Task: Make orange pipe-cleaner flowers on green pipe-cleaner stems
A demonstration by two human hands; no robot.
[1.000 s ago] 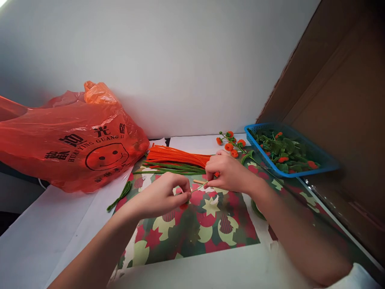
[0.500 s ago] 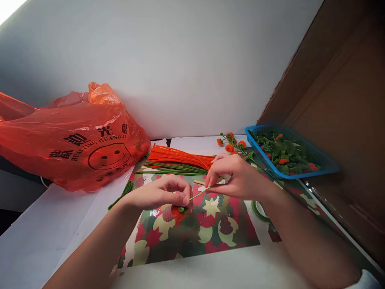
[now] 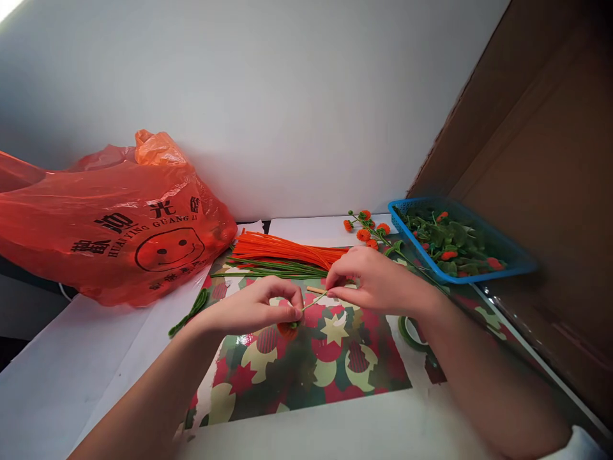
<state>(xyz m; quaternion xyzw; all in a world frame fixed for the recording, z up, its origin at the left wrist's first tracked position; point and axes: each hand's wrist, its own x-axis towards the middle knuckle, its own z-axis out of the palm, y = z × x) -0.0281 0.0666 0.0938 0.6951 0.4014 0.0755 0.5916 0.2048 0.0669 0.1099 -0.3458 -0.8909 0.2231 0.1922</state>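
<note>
Head view: stem (image 3: 315, 302) is pinched by left grip (image 3: 265, 306) and right grip (image 3: 366, 281); orange strands (image 3: 282, 247) beyond are partly obscured by the latter.

Looks like a small craft corner to me: a paper-covered desk (image 3: 90, 383) against a plain wall (image 3: 287, 115), with bundled orange strands (image 3: 282, 246), a tape roll (image 3: 405, 333) and a blue basket (image 3: 453, 278).
</note>
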